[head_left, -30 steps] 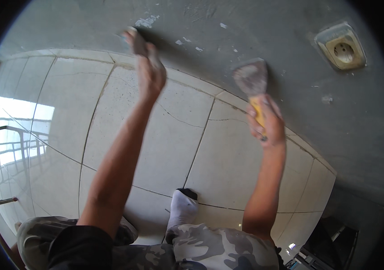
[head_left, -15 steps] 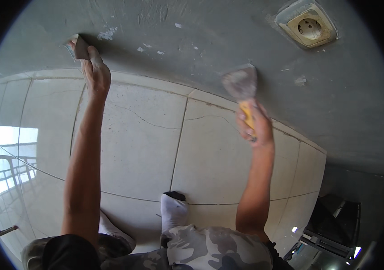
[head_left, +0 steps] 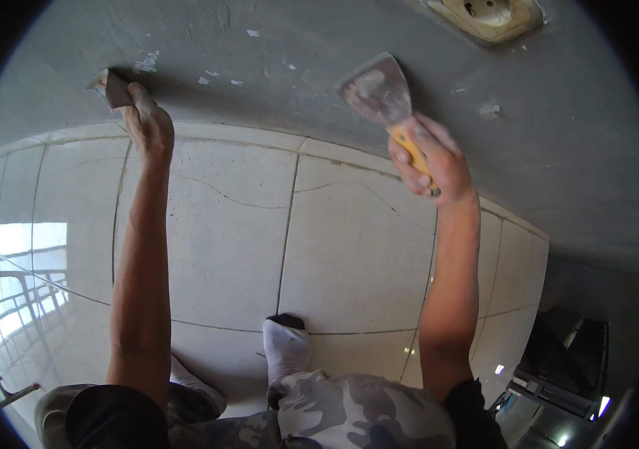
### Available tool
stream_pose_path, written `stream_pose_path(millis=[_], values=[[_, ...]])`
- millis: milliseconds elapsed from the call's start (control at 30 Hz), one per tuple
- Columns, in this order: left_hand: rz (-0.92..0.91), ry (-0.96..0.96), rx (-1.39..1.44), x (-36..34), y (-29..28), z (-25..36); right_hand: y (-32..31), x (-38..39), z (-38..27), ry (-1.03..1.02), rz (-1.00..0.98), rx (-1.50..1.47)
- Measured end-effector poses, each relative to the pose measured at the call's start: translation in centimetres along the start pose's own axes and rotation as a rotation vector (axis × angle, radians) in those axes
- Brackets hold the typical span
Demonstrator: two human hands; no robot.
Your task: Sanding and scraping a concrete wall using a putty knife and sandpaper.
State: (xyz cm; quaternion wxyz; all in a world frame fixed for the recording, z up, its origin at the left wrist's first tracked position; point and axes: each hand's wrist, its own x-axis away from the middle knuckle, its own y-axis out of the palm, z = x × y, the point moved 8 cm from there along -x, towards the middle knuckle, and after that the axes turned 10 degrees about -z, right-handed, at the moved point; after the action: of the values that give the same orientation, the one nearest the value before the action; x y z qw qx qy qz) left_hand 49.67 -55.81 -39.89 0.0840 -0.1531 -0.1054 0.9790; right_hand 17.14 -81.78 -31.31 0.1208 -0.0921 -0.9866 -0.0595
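Yellow-handled scraper before wall | right hand: fingers wrapped round handle, best hold; likely light, stiff | left hand: fingers pinching folded sheet near wall, likely thin, bendy

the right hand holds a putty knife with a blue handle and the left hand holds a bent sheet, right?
No: in the head view, the handle of the putty knife is yellow, not blue. The right hand does hold it, and the left hand holds a bent sheet.
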Motion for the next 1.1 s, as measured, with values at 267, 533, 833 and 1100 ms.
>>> stream_pose_path(millis=[267,533,833,1100], values=[[-0.035,0.325,-0.138,1.8,0.4,4.0,-2.3,2.8,0.2,-0.004,0.128,-0.021],[-0.065,0.297,-0.146,3.0,1.3,3.2,-3.1,3.5,-0.1,0.067,0.149,0.024],[-0.150,0.140,-0.103,4.1,2.5,2.0,-2.4,4.8,-2.2,0.145,0.189,0.147],[-0.068,0.240,-0.139,5.2,2.5,2.3,-3.4,6.6,-3.3,0.220,0.313,0.259]])
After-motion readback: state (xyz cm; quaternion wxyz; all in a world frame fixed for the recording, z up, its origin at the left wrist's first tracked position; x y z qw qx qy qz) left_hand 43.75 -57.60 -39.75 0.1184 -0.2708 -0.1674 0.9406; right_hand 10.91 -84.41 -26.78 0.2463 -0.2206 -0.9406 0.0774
